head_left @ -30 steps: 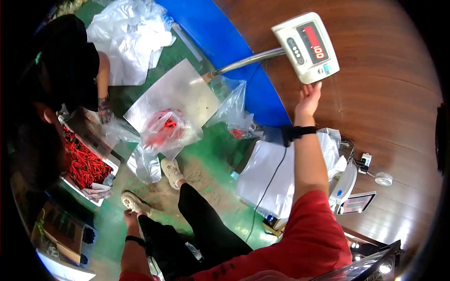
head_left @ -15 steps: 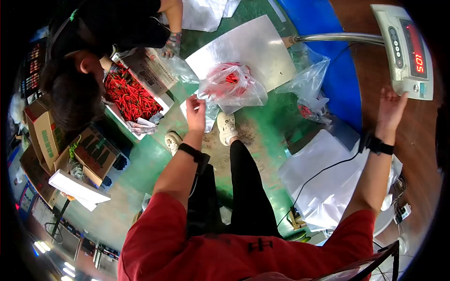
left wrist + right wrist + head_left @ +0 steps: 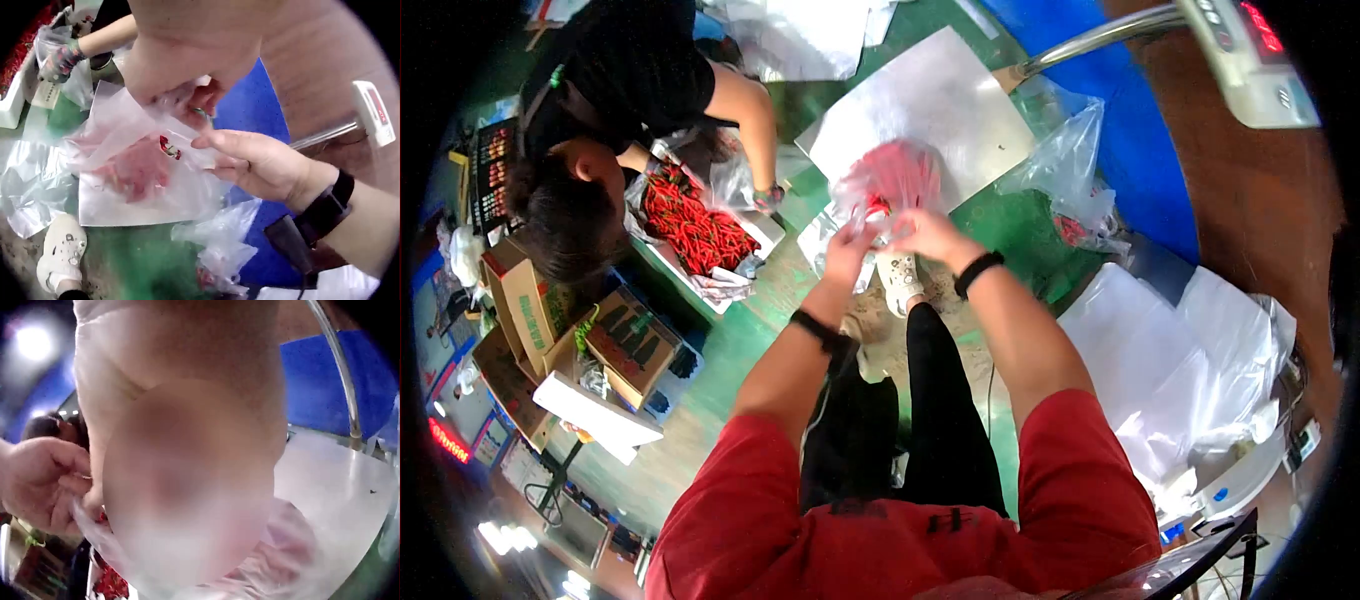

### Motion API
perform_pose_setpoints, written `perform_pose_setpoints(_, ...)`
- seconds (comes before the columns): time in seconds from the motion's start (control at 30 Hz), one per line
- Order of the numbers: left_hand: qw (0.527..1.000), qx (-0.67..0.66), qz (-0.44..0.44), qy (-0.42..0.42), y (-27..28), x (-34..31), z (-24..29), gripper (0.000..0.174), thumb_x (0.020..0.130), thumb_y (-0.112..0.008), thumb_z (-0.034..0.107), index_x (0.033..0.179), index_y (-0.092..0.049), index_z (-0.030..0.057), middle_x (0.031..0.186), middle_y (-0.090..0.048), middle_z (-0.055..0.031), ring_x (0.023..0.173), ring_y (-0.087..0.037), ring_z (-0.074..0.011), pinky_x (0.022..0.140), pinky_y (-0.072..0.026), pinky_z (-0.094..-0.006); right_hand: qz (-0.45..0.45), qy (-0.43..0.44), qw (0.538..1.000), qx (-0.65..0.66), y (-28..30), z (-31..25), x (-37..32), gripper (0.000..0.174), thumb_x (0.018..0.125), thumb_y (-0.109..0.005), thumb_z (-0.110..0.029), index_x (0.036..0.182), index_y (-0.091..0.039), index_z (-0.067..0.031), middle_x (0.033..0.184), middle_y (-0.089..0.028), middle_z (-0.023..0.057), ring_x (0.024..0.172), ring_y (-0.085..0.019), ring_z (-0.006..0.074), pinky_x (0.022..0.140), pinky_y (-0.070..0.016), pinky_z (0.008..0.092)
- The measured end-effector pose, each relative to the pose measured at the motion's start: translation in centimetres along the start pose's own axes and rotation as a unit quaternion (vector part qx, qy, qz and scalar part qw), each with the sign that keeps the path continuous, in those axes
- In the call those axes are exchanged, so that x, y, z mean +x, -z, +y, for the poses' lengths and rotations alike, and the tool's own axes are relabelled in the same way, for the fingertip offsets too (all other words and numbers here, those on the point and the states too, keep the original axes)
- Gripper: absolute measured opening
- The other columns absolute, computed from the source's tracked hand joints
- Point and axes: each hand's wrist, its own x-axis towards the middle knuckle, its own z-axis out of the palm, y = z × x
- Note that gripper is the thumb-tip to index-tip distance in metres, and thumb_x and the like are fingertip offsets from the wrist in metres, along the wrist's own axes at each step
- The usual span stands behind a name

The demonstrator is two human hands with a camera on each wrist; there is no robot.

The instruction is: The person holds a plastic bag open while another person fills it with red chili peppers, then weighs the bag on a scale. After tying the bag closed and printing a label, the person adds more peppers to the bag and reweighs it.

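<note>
A clear plastic bag [image 3: 900, 170] of red chili peppers rests on the metal scale plate [image 3: 980, 95], its mouth turned toward me. My left hand [image 3: 850, 255] pinches the bag's mouth with curled fingers; the film trails down from them in the right wrist view. Close beside it my right hand [image 3: 932, 240] pinches the opposite side of the mouth between thumb and fingers. In the left wrist view the right hand [image 3: 265, 165] faces the left hand [image 3: 187, 62] across the film, and a few chilies show through the bag [image 3: 134, 169].
A person in black bends over a white box of red chilies [image 3: 695, 230] at the left. The scale's display [image 3: 1250, 60] stands on a metal pole [image 3: 1100, 45] at upper right. Another plastic bag [image 3: 1065, 165] lies right of the plate. Cardboard boxes [image 3: 625, 345] stand lower left.
My right hand has left the scale's display and come down to the bag. My left hand has risen from beside my shoe to the bag's mouth. The bag's mouth is now gathered toward me.
</note>
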Motion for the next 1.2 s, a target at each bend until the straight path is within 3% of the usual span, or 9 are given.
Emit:
perform_pose_setpoints(0.17, 0.979, -0.150, -0.126, -0.050, 6.3, -11.4, 5.1, 0.037, 0.083, -0.036, 0.021, 0.108, -0.048, -0.0030, 0.075, -0.054, -0.0040, 0.069, -0.050, -0.0153, 0.071, -0.0424, -0.0302, 0.177, -0.191, 0.962, -0.079, 1.3, -6.8, -12.1, 0.048, 0.070, -0.064, -0.033, 0.096, -0.047, 0.0039, 0.086, -0.056, 0.0155, 0.077, -0.056, 0.0272, 0.067, -0.0449, 0.0349)
perform_pose_setpoints(0.23, 0.985, -0.055, -0.145, -0.079, 6.2, -17.4, 8.8, 0.044, 0.082, -0.031, 0.014, 0.123, -0.038, -0.0003, 0.087, -0.054, -0.0070, 0.083, -0.054, -0.0194, 0.074, -0.0442, -0.0311, 0.016, -0.266, 0.899, 0.347, 1.5, -10.1, -17.7, 0.028, 0.082, -0.043, -0.022, 0.089, -0.053, 0.0028, 0.088, -0.057, 0.0098, 0.077, -0.057, 0.0193, 0.069, -0.0482, 0.0313)
perform_pose_setpoints(0.33, 0.914, 0.195, -0.270, -0.231, 4.7, -26.0, 11.1, 0.055, 0.075, -0.033, -0.010, 0.127, -0.035, 0.0090, 0.122, -0.041, -0.0083, 0.098, -0.051, -0.0208, 0.074, -0.0474, -0.0297, -0.055, -0.092, 0.914, 0.390, -1.8, -19.2, -27.3, 0.027, 0.082, -0.042, -0.013, 0.101, -0.053, 0.0028, 0.089, -0.058, 0.0086, 0.077, -0.058, 0.0166, 0.069, -0.0493, 0.0300)
perform_pose_setpoints(0.47, 0.834, 0.238, -0.364, -0.341, -0.1, -40.2, 15.8, 0.059, 0.072, -0.055, -0.006, 0.125, -0.039, 0.0114, 0.114, -0.047, -0.0067, 0.085, -0.053, -0.0139, 0.068, -0.0452, -0.0232, 0.017, 0.009, 0.970, 0.241, -8.3, -27.8, -38.8, 0.015, 0.079, -0.048, -0.008, 0.089, -0.058, -0.0005, 0.085, -0.059, 0.0104, 0.072, -0.058, 0.0141, 0.060, -0.0482, 0.0245)
perform_pose_setpoints(0.6, 0.738, 0.379, -0.385, -0.405, 0.0, -53.1, 21.6, 0.046, 0.070, -0.065, 0.011, 0.113, -0.050, 0.0088, 0.078, -0.056, -0.0092, 0.071, -0.055, -0.0223, 0.065, -0.0434, -0.0298, 0.431, 0.222, 0.871, -0.086, -11.9, -36.4, -53.3, 0.004, 0.066, -0.060, 0.000, 0.069, -0.058, -0.0021, 0.063, -0.056, 0.0045, 0.052, -0.053, 0.0098, 0.051, -0.0425, 0.0222)
perform_pose_setpoints(0.77, 0.723, 0.277, -0.532, -0.342, 5.7, -60.1, 18.0, 0.012, 0.079, -0.055, 0.010, 0.070, -0.055, 0.0014, 0.066, -0.051, -0.0043, 0.066, -0.048, -0.0153, 0.063, -0.0367, -0.0280, 0.729, -0.013, 0.672, -0.128, -8.4, -20.7, -62.5, 0.009, 0.062, -0.061, -0.004, 0.063, -0.053, -0.0006, 0.055, -0.055, 0.0048, 0.048, -0.050, 0.0099, 0.047, -0.0408, 0.0239)
perform_pose_setpoints(0.87, 0.882, 0.064, -0.425, -0.192, 6.1, -60.9, 12.6, 0.023, 0.082, -0.048, 0.018, 0.063, -0.047, 0.0038, 0.073, -0.049, -0.0053, 0.080, -0.045, -0.0182, 0.079, -0.0330, -0.0308, 0.750, 0.046, 0.655, -0.084, -14.1, -14.8, -65.8, 0.006, 0.066, -0.057, -0.007, 0.069, -0.055, -0.0021, 0.061, -0.056, 0.0082, 0.056, -0.054, 0.0136, 0.052, -0.0427, 0.0274)
perform_pose_setpoints(1.0, 0.805, -0.142, -0.564, -0.122, 1.1, -61.5, 9.0, 0.020, 0.084, -0.045, 0.020, 0.072, -0.049, 0.0047, 0.083, -0.052, -0.0078, 0.087, -0.047, -0.0197, 0.087, -0.0331, -0.0332, 0.502, 0.154, 0.784, 0.333, -18.8, -17.3, -74.2, 0.010, 0.071, -0.050, 0.000, 0.074, -0.060, -0.0007, 0.076, -0.062, 0.0077, 0.066, -0.058, 0.0151, 0.060, -0.0452, 0.0259)
perform_pose_setpoints(1.2, 0.708, 0.316, -0.583, -0.245, -12.2, -67.8, -0.8, 0.044, 0.078, -0.046, -0.005, 0.121, -0.043, 0.0051, 0.118, -0.047, -0.0046, 0.091, -0.049, -0.0096, 0.072, -0.0444, -0.0220, 0.195, 0.247, 0.867, 0.386, -22.8, -18.0, -80.3, 0.031, 0.078, -0.048, 0.001, 0.108, -0.052, -0.0001, 0.096, -0.058, 0.0120, 0.085, -0.059, 0.0187, 0.068, -0.0476, 0.0236)
